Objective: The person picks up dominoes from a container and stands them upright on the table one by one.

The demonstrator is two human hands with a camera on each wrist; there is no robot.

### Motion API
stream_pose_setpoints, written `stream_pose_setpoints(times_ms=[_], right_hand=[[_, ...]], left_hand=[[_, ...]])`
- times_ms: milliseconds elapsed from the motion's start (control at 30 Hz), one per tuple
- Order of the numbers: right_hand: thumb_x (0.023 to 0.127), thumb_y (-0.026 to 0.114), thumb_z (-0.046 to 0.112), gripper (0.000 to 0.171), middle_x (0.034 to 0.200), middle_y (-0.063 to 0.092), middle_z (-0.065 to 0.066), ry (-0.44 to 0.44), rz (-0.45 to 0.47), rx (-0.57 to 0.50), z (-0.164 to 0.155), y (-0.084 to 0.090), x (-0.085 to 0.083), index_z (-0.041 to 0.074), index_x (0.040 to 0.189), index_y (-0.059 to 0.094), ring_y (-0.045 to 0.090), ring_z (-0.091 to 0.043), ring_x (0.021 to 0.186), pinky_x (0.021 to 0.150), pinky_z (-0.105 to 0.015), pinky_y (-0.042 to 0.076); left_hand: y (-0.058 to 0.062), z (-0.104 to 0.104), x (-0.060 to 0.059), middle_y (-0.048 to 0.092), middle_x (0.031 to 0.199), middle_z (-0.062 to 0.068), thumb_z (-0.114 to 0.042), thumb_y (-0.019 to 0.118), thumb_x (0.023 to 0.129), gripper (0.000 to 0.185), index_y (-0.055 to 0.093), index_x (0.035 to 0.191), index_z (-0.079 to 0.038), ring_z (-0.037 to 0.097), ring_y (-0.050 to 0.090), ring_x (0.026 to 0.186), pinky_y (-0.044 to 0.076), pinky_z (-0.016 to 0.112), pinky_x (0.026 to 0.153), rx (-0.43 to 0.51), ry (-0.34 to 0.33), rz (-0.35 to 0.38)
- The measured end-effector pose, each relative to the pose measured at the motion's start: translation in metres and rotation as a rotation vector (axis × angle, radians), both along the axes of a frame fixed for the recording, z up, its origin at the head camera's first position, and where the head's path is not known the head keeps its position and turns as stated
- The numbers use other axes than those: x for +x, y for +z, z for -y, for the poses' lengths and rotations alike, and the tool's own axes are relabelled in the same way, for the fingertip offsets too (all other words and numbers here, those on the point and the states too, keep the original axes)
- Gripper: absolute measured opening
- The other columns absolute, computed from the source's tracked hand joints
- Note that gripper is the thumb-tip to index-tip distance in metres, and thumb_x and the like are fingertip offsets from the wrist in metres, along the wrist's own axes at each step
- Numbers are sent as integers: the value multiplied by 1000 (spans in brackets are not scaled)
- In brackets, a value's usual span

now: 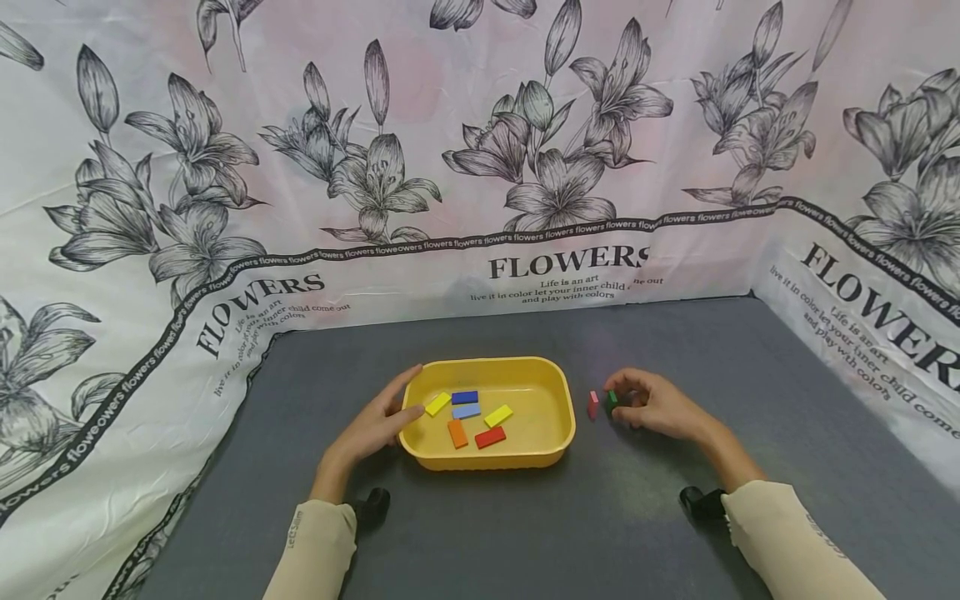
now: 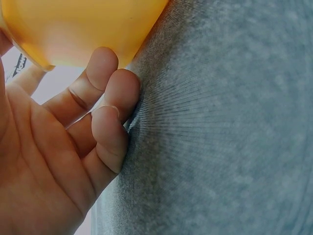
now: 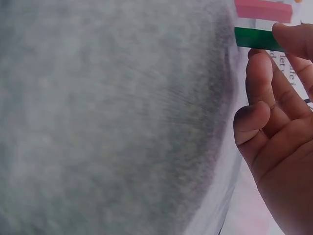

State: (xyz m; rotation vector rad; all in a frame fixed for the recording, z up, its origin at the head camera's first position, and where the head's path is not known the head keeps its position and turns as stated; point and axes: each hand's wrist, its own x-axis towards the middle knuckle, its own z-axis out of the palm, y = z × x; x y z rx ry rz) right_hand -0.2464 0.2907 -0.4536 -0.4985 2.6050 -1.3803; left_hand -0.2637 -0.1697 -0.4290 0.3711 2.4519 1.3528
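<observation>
Left hand: the left hand [image 1: 378, 427] rests with straight, relaxed fingers against the near-left wall of the yellow tray [image 1: 561, 417], steadying it; no grip closed on anything.
Right hand: the right hand [image 1: 654, 406] curls its fingertips onto the green block [image 1: 612, 399], grip pinched on it where it stands on the table [image 1: 675, 517], right of the tray.
Pink block: the pink block [image 1: 593, 403] stands just beside the green one, on the tray side.
Tray: near the table's middle, it holds two yellow, two blue, an orange and a red block [image 1: 490, 437], lying flat.
Backdrop: a flower-printed cloth [image 1: 480, 167] walls the far and side edges.
</observation>
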Motion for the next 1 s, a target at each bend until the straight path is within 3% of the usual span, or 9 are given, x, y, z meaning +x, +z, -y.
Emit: stream_pose_setpoints(times_ms=[100, 367, 800, 1000], right_hand=[[91, 73, 7, 34, 119, 63, -23, -9, 5, 2, -1, 2, -1, 3, 122, 61, 63, -21, 70, 62, -35, 56], [92, 71, 6, 33, 120, 64, -22, -18, -42, 3, -2, 14, -4, 0, 122, 60, 65, -26, 76, 64, -33, 55], [93, 75, 13, 27, 115, 69, -18, -31, -149, 4, 20, 31, -10, 7, 118, 66, 58, -14, 70, 66, -28, 51], [92, 76, 13, 26, 111, 71, -15, 14, -208, 1, 42, 40, -10, 10, 116, 68, 60, -22, 64, 58, -28, 48]], left_hand=[[-2, 0, -2, 51, 80, 11, -26, 59, 103, 70, 24, 163, -26, 23, 51, 65, 46, 35, 61, -10, 0, 2], [-30, 7, -18, 50, 79, 7, -33, 61, 102, 71, 23, 162, -38, 22, 51, 64, 45, 34, 61, -36, 29, -22], [-33, 9, -18, 53, 82, 9, -39, 62, 101, 69, 25, 158, -47, 22, 53, 66, 47, 31, 61, -35, 36, -27], [-33, 9, -18, 51, 81, 8, -39, 61, 101, 69, 24, 159, -44, 22, 52, 66, 46, 33, 61, -35, 29, -28]])
